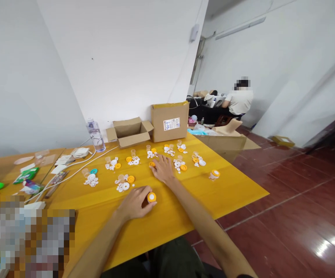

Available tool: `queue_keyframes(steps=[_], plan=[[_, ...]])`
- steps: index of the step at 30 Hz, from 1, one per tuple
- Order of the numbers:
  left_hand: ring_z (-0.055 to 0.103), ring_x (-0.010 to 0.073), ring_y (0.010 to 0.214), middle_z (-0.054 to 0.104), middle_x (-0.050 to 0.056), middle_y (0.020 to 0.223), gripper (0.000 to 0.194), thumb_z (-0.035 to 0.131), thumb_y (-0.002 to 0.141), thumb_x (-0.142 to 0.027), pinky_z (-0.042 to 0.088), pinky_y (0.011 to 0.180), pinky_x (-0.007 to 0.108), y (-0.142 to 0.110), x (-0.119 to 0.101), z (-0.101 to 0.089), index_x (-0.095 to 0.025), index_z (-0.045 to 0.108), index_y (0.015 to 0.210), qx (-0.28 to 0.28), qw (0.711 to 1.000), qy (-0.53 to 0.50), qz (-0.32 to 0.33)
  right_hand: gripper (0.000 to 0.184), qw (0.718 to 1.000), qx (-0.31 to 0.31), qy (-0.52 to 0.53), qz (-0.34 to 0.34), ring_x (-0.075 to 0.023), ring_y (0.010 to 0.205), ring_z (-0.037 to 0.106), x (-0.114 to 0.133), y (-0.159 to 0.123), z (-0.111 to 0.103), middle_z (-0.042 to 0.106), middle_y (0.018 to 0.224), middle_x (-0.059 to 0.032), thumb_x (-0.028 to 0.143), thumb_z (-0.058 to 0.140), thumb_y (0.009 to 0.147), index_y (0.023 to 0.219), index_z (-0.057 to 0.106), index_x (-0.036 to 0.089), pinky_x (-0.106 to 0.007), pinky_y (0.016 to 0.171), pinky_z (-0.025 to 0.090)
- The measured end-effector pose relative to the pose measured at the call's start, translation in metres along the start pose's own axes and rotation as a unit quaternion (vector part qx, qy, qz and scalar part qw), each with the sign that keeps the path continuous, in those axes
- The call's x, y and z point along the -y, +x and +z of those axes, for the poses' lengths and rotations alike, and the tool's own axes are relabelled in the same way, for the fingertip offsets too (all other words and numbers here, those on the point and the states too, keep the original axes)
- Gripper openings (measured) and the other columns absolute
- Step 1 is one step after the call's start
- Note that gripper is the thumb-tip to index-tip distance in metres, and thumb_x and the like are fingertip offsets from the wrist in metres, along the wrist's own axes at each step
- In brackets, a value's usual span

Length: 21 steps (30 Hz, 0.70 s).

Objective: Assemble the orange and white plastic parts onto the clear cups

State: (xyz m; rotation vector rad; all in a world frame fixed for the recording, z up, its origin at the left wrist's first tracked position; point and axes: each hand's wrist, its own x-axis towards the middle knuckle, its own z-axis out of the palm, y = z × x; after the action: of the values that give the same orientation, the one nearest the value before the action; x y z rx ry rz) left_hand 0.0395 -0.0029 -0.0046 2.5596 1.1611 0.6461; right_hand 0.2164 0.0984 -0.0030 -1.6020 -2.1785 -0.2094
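My left hand is curled around a small round container with a yellow lid and a white disc on top. Farther forward, my right hand lies palm down over the table with its fingers stretched out. Beside its thumb is a yellow ring-like lid. Around both hands sit groups of small clear cups, yellow lids and white gear-like pieces; one group has a teal lid. A capped clear cup stands apart on the right. What lies under my right hand is hidden.
At the back of the yellow table stand an open cardboard box and a closed carton. A water bottle and white cables are on the left. Another person sits far behind on the right.
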Motion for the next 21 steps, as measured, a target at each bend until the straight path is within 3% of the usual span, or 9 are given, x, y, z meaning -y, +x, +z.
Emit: queue_keyframes(steps=[9,14,21], plan=[[0.065,0.0237,0.081,0.067,0.005,0.086,0.012,0.051,0.090,-0.033,0.046,0.073,0.034,-0.002,-0.001,0.001,-0.023,0.053,0.097,-0.018,0.999,0.029,0.029,0.022,0.999,-0.020,-0.006,-0.031,-0.0310,0.127,0.046,-0.002,0.000,0.005,0.056,0.142,-0.0120,0.034,0.058,0.092,0.104,0.073,0.025,-0.047,0.103,0.033],[0.062,0.0223,0.073,0.064,0.004,0.078,0.008,0.051,0.082,-0.024,0.044,0.069,0.033,-0.004,-0.001,0.000,-0.023,0.053,0.090,-0.018,0.999,0.034,0.035,0.021,0.999,-0.022,-0.009,-0.021,-0.0306,0.122,0.050,-0.003,0.001,0.005,0.058,0.140,-0.0157,0.027,0.058,0.090,0.103,0.072,0.020,-0.045,0.100,0.036],[0.059,0.0227,0.070,0.061,0.005,0.077,0.016,0.050,0.071,-0.019,0.042,0.067,0.033,-0.007,0.005,-0.009,-0.023,0.051,0.087,-0.002,0.996,0.074,0.043,0.033,0.997,-0.045,0.017,-0.065,-0.0326,0.130,0.045,-0.004,-0.009,0.002,0.057,0.142,-0.0148,0.045,0.061,0.089,0.111,0.070,0.021,-0.048,0.106,0.032]])
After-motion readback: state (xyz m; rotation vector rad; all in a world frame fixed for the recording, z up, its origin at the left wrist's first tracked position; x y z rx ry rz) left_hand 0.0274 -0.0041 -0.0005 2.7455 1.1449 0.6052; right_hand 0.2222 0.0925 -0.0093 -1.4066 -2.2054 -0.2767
